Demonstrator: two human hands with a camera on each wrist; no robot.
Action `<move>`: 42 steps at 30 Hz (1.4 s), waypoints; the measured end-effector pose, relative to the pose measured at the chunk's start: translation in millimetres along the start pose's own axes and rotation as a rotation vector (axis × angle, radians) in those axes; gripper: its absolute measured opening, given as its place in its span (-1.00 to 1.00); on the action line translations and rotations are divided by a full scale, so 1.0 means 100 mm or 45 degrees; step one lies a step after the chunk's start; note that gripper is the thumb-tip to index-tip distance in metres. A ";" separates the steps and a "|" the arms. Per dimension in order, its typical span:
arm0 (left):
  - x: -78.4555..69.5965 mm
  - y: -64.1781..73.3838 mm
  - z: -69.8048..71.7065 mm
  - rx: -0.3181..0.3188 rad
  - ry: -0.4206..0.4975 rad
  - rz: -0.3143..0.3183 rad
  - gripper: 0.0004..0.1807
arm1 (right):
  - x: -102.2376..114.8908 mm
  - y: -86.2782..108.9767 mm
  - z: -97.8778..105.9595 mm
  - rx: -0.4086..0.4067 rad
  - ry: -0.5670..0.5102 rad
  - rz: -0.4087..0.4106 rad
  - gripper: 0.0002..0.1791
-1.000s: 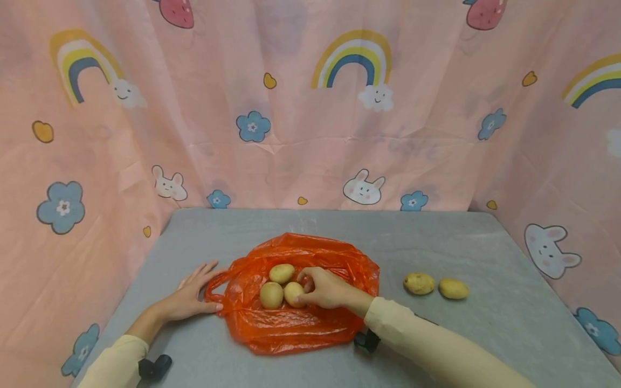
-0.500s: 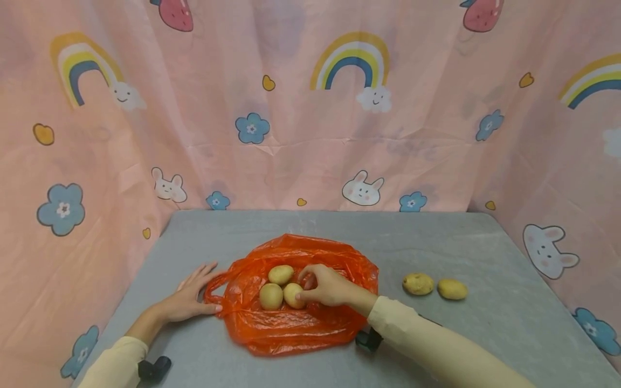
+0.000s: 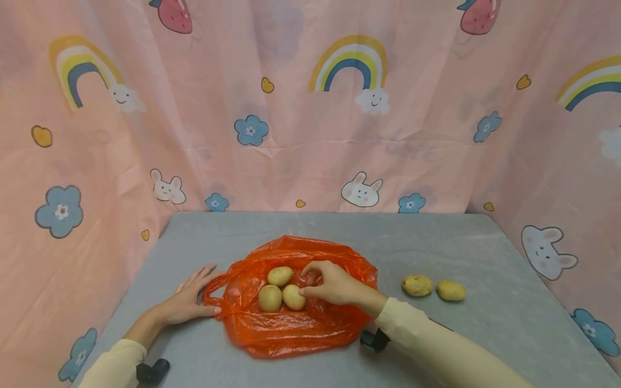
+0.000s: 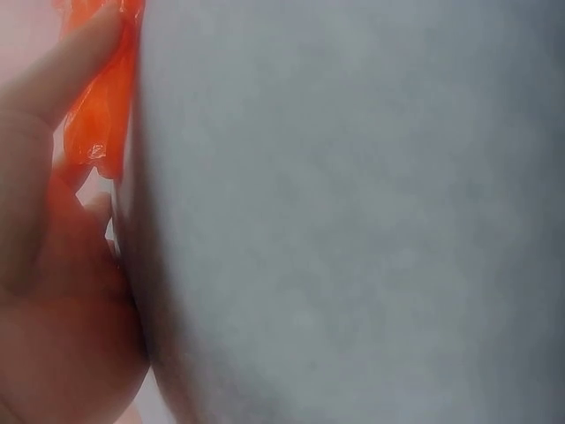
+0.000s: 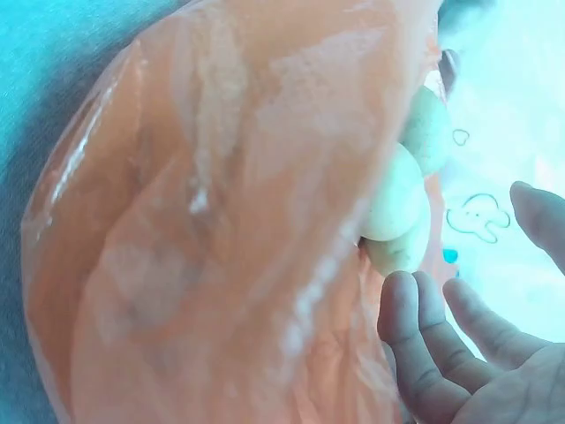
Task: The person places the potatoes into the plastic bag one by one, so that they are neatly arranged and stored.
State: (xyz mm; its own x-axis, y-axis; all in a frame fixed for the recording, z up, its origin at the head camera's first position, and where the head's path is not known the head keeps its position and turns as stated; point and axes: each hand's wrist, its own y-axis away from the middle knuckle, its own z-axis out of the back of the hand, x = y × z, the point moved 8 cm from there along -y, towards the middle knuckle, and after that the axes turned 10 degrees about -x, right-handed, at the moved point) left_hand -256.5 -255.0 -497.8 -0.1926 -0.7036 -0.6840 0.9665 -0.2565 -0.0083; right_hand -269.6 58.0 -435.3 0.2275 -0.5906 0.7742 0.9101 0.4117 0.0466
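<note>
An orange-red plastic bag [image 3: 286, 334] lies spread on the grey table with three potatoes grouped in it: an oval potato [image 3: 280, 276] at the back, a round potato [image 3: 270, 298] at front left and another round potato [image 3: 294, 297] at front right. My right hand [image 3: 335, 284] is over the bag, thumb tip right at the front-right potato's edge in the head view. The right wrist view shows its fingers [image 5: 402, 305] apart, holding nothing. My left hand [image 3: 189, 303] rests spread on the table, its thumb on the bag's handle [image 4: 101, 106].
Two more potatoes, a knobbly one [image 3: 417, 285] and a smoother one [image 3: 452, 290], lie on the table [image 3: 504, 323] right of the bag. A pink patterned curtain [image 3: 291, 172] hangs behind the table and along both sides.
My right hand has let go of the front-right potato and drawn slightly to the right. My left hand stays in place at the bag's handle.
</note>
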 end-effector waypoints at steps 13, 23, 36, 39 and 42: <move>0.00 0.02 -0.03 0.010 0.008 0.005 -0.11 | 0.06 0.14 0.19 -0.019 -0.085 0.048 -0.55; -0.05 0.02 0.01 0.010 0.021 -0.008 -0.11 | 0.05 0.28 0.44 -0.080 -0.122 0.087 -0.52; -0.02 0.01 0.01 0.001 0.005 -0.033 -0.10 | -0.05 0.42 0.75 -0.132 -0.195 0.123 -0.56; -0.02 0.01 0.01 -0.002 0.005 -0.034 -0.10 | -0.08 0.47 0.82 -0.150 -0.207 0.118 -0.56; -0.04 0.02 0.01 -0.001 0.007 -0.034 -0.10 | -0.12 0.51 0.89 -0.166 -0.225 0.108 -0.55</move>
State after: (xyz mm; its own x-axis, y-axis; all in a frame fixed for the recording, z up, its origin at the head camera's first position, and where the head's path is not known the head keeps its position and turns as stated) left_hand -253.9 -253.4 -494.8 -0.2172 -0.6929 -0.6876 0.9612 -0.2746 -0.0268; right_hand -256.6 147.4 -386.2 0.2513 -0.4225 0.8708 0.9301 0.3545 -0.0964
